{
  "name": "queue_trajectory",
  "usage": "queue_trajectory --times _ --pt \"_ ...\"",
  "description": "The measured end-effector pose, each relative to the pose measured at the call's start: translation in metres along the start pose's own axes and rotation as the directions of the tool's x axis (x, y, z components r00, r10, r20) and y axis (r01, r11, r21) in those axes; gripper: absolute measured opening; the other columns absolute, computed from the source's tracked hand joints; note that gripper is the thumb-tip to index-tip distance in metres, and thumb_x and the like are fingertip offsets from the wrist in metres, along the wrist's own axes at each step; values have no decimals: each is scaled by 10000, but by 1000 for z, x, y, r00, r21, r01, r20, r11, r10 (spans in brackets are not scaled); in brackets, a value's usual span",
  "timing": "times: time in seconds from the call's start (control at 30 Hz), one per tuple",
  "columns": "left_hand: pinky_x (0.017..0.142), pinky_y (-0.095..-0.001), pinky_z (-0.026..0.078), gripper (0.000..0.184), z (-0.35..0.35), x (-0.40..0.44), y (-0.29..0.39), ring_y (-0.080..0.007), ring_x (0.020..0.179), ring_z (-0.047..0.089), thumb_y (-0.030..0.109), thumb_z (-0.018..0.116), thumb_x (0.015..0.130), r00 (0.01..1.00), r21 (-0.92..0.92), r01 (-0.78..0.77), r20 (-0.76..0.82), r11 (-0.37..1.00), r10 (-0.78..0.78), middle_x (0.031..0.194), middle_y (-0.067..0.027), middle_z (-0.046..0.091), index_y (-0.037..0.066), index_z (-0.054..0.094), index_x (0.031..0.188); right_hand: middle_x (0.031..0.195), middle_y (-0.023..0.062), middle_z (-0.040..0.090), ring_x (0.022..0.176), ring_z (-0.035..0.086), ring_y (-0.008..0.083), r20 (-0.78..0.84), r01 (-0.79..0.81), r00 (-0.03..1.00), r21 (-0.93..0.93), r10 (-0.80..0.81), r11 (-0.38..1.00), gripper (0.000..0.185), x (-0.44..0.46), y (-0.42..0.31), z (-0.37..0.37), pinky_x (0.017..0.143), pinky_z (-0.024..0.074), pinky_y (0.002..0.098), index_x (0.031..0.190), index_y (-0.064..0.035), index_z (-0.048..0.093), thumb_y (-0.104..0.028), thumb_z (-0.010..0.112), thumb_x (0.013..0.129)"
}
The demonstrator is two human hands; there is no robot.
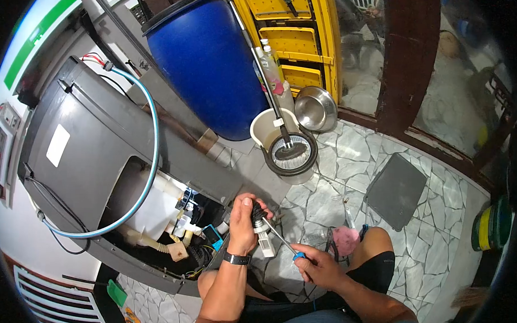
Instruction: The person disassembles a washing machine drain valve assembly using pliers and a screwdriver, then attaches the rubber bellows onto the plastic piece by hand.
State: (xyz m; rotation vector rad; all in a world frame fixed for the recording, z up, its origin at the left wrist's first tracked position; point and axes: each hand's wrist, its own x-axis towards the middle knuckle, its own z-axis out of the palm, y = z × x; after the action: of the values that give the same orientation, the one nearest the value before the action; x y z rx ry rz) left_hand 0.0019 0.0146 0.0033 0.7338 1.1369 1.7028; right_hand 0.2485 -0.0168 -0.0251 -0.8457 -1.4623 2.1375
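My left hand [246,222], with a black watch at the wrist, is closed around a black ribbed part [259,210]. A white plastic piece [266,245] hangs below that part. In my right hand [321,267] is a screwdriver [281,237] with a blue handle, its shaft slanting up and left towards the part in my left hand; the exact contact of its tip is hidden. Left of my hands lies a grey machine [95,116] with an open underside showing a white tub, hoses and wires. A light blue hose [156,138] loops over it.
Behind stand a blue barrel [208,63], a bucket [262,129] with a mop, a metal bowl [316,109] and yellow steps [285,41]. A grey panel [396,192] lies on the tiled floor at right, near a pink object [345,241]. A green bucket [489,227] is far right.
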Motion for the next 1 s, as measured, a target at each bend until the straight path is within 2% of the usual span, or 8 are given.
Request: queue_trajectory --times 0.13,0.3,0.33,0.43,0.57,0.77,0.9,1.0 --pt "760 -372 588 327 4 1 -8 -245 796 676 372 517 1108 994 117 -108 -8 987 110 954 -119 640 57 522 1197 754 3 555 608 539 84 -7 28 1000 48 -28 998 534 -3 8 7 566 463 266 1556 -42 439 -227 578 1075" --pt "796 -382 599 261 -11 2 4 -260 861 719 304 499 1117 975 26 154 155 988 -156 973 -122 669 52 551 1163 736 2 560 592 542 88 28 42 999 11 -42 999 528 -8 6 0 561 465 270 1563 -59 433 -215 565 1077" --pt "796 -382 599 261 -12 4 4 -260 861 719 304 499 1117 976 25 155 154 988 -157 973 -122 669 52 551 1163 728 -1 559 586 542 88 29 33 999 -87 -31 996 525 -8 4 -3 558 464 270 1566 -64 431 -209 560 1078" --pt "760 -409 623 239 -14 6 6 -287 828 742 294 540 1092 946 -24 237 232 971 -226 909 -116 680 57 567 1108 714 -2 568 574 545 87 53 -71 996 10 70 997 538 -10 6 6 555 464 269 1582 -74 408 -211 551 1081" --pt "736 -400 616 202 -19 6 7 -275 799 732 258 550 1084 914 -5 307 281 952 -293 841 -109 676 59 567 1053 724 -1 561 579 544 89 105 -22 994 1 22 1000 555 -12 9 8 554 465 270 1605 -78 365 -212 531 1093" --pt "714 -351 572 194 -6 3 1 -221 738 684 254 555 1083 962 90 160 207 983 -176 881 -115 688 60 569 1077 822 62 529 612 544 144 224 -222 968 563 112 796 518 -20 -16 30 550 475 316 1603 -72 324 -271 426 1136" --pt "719 -344 563 228 -10 1 5 -219 755 685 285 562 1083 960 119 147 224 982 -171 891 -122 689 57 568 1088 835 54 548 596 540 134 267 -262 956 570 126 779 548 -15 -15 25 549 468 304 1623 -91 287 -300 438 1140" --pt "710 -344 559 253 -11 0 -1 -220 741 679 309 569 1081 950 144 127 265 981 -162 884 -126 687 56 566 1083 803 44 544 582 547 126 205 -213 966 296 156 931 526 -10 -9 18 541 466 295 1621 -75 291 -245 418 1139"
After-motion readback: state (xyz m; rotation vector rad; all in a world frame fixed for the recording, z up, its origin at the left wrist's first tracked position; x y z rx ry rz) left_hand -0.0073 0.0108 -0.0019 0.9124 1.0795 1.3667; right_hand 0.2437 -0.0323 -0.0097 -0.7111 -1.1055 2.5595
